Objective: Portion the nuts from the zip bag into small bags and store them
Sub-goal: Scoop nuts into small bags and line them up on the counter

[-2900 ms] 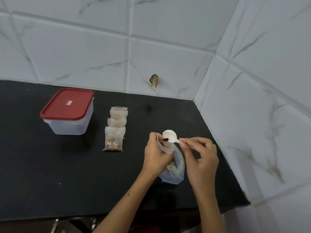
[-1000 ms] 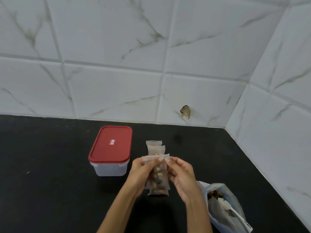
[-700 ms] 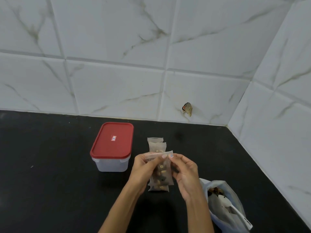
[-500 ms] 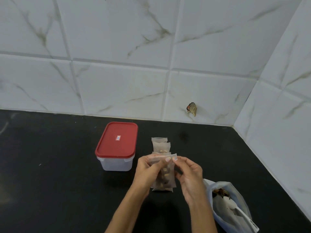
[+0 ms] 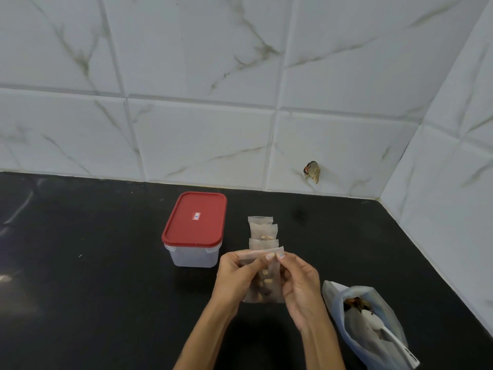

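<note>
A small clear bag of nuts [image 5: 265, 285] is held upright above the black counter. My left hand [image 5: 236, 276] pinches its top strip from the left, and my right hand [image 5: 300, 283] pinches the same strip from the right. Behind it, a row of small filled bags [image 5: 262, 231] lies overlapping on the counter. The big zip bag [image 5: 370, 332] lies open at the lower right with nuts and a white spoon [image 5: 384, 332] inside.
A clear plastic box with a red lid [image 5: 194, 228] stands shut to the left of the bag row. The black counter [image 5: 93, 276] meets white tiled walls at the back and on the right. A small scrap [image 5: 311, 170] sticks to the back wall.
Earlier I held the zip bag and spoon; both now lie at the right. My hands now hold a small filled bag, fingertips sliding along its top strip toward the right end.
</note>
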